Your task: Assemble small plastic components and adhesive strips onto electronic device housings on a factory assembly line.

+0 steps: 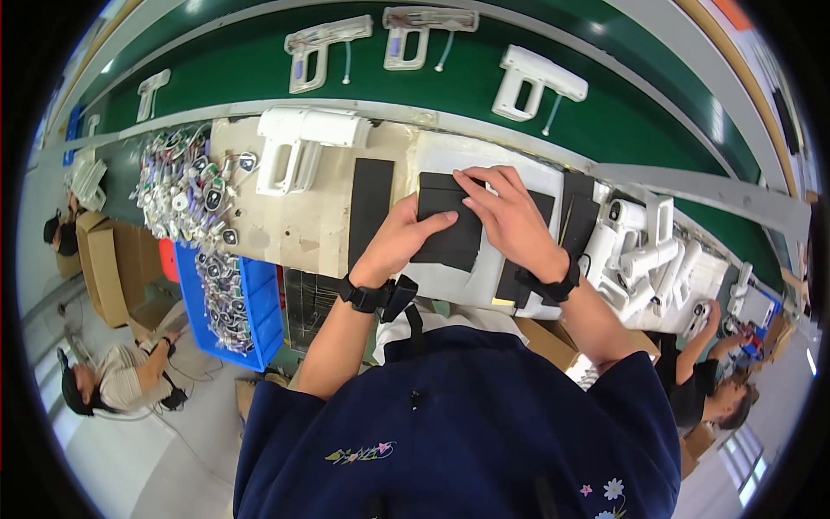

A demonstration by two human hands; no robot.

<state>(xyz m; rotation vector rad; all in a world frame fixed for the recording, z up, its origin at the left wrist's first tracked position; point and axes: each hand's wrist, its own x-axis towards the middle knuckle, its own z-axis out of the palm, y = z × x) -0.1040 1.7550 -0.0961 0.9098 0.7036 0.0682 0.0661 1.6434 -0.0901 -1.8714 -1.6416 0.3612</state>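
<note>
Two bare hands work close together in my head view, over a flat, roughly rectangular matte-black sheet [450,246] that lies mid-surface, on a white sheet-like layer [441,151]. My left hand [402,238] is partly open at its left side, thumb laid across the top; its fingers are mostly hidden, so I cannot tell whether it pinches the edge. My right hand [506,212] is loosely curled, fingertips at the far part, and I cannot tell whether they grip or merely press.

I judge that uneven pressure from the two hands could skew or wrinkle the black piece. Sweeping the right wrist outward could disturb the stacked narrow black strips [579,212] or, farther right, the piled white gun-shaped plastic housings [640,251]. On the left, a long black rectangular strip [370,208] lies near enough to be nudged by the forearm.

The sheet itself looks thin, with a line running across near its far end and a slightly uneven near edge; its material I cannot confirm.
</note>
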